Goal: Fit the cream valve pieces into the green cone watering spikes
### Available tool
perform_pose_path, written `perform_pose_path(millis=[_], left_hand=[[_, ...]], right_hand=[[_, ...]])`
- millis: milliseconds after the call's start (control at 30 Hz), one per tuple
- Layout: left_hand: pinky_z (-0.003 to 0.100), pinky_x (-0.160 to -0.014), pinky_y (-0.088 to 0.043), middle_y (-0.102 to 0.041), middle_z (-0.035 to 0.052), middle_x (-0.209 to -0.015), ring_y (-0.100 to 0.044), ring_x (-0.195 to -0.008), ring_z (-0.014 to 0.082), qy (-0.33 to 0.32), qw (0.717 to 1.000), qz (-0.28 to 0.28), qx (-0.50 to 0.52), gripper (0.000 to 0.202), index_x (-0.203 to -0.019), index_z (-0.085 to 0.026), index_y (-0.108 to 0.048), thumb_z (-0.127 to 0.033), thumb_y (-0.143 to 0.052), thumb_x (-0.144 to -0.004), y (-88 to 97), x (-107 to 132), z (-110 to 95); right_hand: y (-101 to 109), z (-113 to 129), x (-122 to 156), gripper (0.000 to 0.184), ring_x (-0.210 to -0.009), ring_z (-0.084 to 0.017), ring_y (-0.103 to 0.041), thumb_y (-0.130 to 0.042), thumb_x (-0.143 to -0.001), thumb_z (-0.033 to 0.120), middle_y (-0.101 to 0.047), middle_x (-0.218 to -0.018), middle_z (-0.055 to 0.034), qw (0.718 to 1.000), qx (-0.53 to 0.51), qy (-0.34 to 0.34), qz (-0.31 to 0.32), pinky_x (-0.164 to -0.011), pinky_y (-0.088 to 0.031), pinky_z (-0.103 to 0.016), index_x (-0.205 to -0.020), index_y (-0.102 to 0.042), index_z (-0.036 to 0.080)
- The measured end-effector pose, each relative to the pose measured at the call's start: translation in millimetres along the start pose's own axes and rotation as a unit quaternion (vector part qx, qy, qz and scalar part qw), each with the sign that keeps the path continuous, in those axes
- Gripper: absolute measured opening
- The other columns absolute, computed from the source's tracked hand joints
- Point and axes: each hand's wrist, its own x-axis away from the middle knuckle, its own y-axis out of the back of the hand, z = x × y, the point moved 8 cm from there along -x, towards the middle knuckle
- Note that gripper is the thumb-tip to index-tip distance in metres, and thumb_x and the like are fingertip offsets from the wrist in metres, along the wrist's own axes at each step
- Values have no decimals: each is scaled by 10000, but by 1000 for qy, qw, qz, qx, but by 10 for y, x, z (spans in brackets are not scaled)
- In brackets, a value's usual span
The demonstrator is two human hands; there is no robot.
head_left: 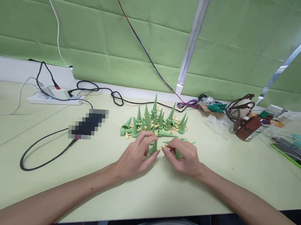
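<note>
My left hand (138,152) curls its thumb and fingers around a green plastic spike (153,147), which stands upright on the table. Just to the right, my right hand (184,157) pinches a small pale yellow plastic piece (165,146), a valve by its look, close beside that spike. More green lies partly hidden under and behind the right hand. Beyond both hands is a cluster of green cone-shaped spikes (170,117), some upright and some on their sides, with small yellow pieces (127,136) scattered among them.
A blurred-out dark device (88,124) with a black cable lies to the left, near a white power strip (55,98). On the right stand a cardboard box (209,111), a tilted brown bottle (251,127) and clear plastic wrap (217,126). Green blinds (145,30) hang behind the table (145,200).
</note>
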Motion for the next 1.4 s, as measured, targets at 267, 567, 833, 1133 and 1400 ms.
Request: perform_pose_path(millis=[267, 567, 833, 1133, 1400], left_hand=[[194, -474, -411, -634, 38, -1039, -508, -495, 51, 120, 993, 20, 11, 391, -1259, -227, -426, -226, -605, -912, -57, 22, 193], [207, -469, -362, -662, -16, -872, -461, -423, 67, 184, 976, 110, 39, 394, -1318, -231, -410, -261, -538, -946, -196, 39, 253], [224, -469, -294, -500, -56, -640, -426, -478, 100, 167, 976, 137, 33, 46, -894, -196, -540, -233, -541, -922, -237, 6, 197], [234, -482, -318, -476, -58, -591, -411, -484, 106, 162, 977, 122, 68, 172, -811, -194, -518, -251, -488, -971, -225, -31, 196], [233, -530, -381, -531, -42, -604, -470, -531, 109, 213, 965, 98, 120, 283, -842, -179, -535, -335, -398, -1034, -197, -33, 268]], right_hand=[[65, 9, -42, 115, -524, -117, -499, -563, -935, 142, -564, -613, 8, 1000, -5, -7, -22, -480, -400, -240, -838, -580, 201], [66, -61, 4, 89, -550, -129, -531, -554, -953, 152, -626, -667, -14, 999, -2, -20, -29, -510, -435, -257, -921, -622, 200], [68, -66, 3, 102, -548, -129, -543, -550, -957, 142, -648, -687, -21, 999, -4, -22, -31, -510, -450, -259, -954, -637, 196], [48, -92, 11, 104, -559, -129, -545, -544, -962, 150, -654, -705, -25, 999, -9, -31, -22, -520, -451, -260, -940, -636, 194], [15, -109, 20, 97, -577, -128, -514, -538, -975, 158, -600, -683, -13, 999, -10, -38, 1, -536, -422, -258, -920, -613, 187]])
